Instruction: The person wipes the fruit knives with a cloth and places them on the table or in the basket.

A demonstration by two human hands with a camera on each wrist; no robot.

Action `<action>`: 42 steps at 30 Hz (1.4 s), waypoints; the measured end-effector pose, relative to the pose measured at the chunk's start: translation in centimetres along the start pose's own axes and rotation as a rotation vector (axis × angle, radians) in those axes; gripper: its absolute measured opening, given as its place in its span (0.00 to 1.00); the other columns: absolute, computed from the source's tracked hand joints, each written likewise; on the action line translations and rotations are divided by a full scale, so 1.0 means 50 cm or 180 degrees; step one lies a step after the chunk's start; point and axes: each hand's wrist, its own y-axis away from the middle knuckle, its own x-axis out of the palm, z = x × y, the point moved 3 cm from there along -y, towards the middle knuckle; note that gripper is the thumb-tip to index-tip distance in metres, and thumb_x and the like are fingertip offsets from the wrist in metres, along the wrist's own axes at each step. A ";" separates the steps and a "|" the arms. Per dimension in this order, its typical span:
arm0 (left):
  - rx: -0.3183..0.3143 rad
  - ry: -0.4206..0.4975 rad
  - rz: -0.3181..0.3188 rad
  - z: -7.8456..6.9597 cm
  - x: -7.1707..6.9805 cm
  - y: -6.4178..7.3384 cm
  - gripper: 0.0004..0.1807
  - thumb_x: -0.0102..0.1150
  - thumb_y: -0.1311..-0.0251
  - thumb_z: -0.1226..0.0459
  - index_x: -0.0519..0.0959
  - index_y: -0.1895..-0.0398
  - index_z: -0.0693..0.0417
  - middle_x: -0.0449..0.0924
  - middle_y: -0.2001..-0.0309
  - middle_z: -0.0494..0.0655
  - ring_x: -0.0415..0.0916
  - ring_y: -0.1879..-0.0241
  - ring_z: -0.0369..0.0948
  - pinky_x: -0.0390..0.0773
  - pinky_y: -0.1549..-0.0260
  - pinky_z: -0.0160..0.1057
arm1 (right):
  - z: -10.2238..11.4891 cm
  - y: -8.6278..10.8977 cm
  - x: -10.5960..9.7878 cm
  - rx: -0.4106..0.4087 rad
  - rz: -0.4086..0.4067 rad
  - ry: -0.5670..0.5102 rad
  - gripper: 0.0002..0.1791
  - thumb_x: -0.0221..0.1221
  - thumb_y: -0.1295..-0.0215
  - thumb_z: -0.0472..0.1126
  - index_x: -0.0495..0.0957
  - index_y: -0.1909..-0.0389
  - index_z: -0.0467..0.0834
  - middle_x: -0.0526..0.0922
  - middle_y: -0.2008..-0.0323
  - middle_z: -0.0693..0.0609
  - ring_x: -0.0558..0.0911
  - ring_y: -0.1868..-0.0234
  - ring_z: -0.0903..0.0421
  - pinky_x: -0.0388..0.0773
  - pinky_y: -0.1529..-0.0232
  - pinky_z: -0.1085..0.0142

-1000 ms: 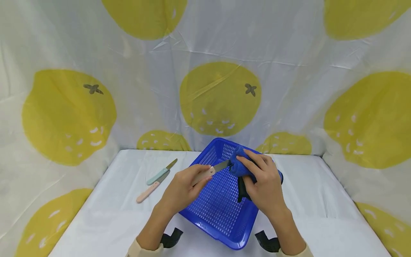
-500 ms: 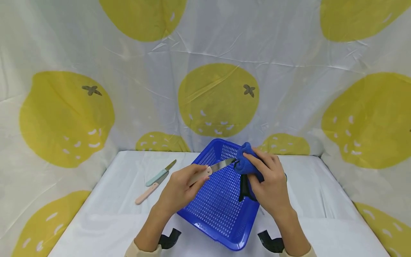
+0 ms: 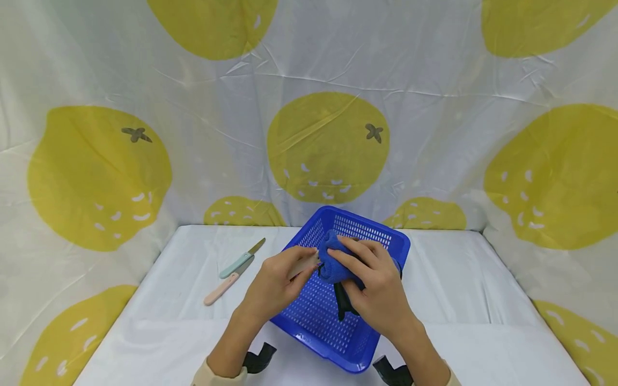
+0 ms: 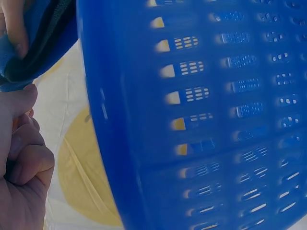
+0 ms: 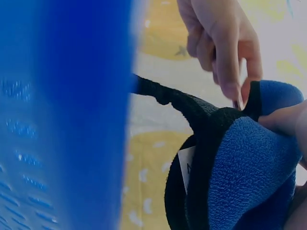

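Over the blue basket, my left hand (image 3: 270,284) pinches a small knife by its pale beige handle (image 3: 302,265). My right hand (image 3: 379,287) grips a bunched blue terry cloth (image 3: 333,266) with black edging, wrapped about the knife's blade close to the handle. The blade is hidden by the cloth. A black edge of the cloth hangs below the right hand. In the right wrist view, a white tag (image 5: 186,165) shows on the cloth (image 5: 252,158), and the left fingers (image 5: 230,72) meet its fold. The left wrist view shows both hands close together at the left edge.
The perforated blue basket (image 3: 354,365) sits at an angle on the white-covered table (image 3: 463,289). Left of it lie a knife with a mint handle (image 3: 235,266) and another with a pink handle (image 3: 221,290), side by side. A lemon-print curtain (image 3: 425,161) encloses the back and sides.
The right hand with the cloth first slid right along the blade, baring more of it, then moved back left to the handle, covering the blade. The left hand has hardly moved.
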 end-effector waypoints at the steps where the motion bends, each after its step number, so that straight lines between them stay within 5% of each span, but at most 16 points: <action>1: -0.0001 0.0004 0.0005 0.000 0.000 0.000 0.17 0.69 0.38 0.70 0.81 0.45 0.58 0.88 0.52 0.51 0.88 0.57 0.44 0.88 0.59 0.39 | 0.003 0.000 0.003 -0.0029 0.0021 0.0000 0.27 0.69 0.44 0.30 0.85 0.42 0.51 0.83 0.37 0.49 0.78 0.41 0.46 0.77 0.40 0.49; 27: -0.0029 0.0110 0.0070 -0.009 -0.011 -0.002 0.15 0.68 0.34 0.67 0.81 0.46 0.58 0.88 0.49 0.52 0.89 0.55 0.44 0.88 0.58 0.36 | -0.020 0.002 0.004 0.0282 0.0111 0.0265 0.26 0.70 0.43 0.31 0.85 0.42 0.51 0.81 0.36 0.49 0.77 0.42 0.46 0.79 0.42 0.45; 42: -0.0191 0.0120 0.0148 -0.005 -0.016 0.001 0.14 0.66 0.32 0.65 0.80 0.46 0.57 0.87 0.46 0.50 0.88 0.54 0.43 0.87 0.57 0.35 | -0.062 0.002 -0.023 0.0427 -0.0117 0.0300 0.26 0.68 0.42 0.29 0.85 0.42 0.50 0.81 0.36 0.45 0.77 0.41 0.42 0.79 0.42 0.43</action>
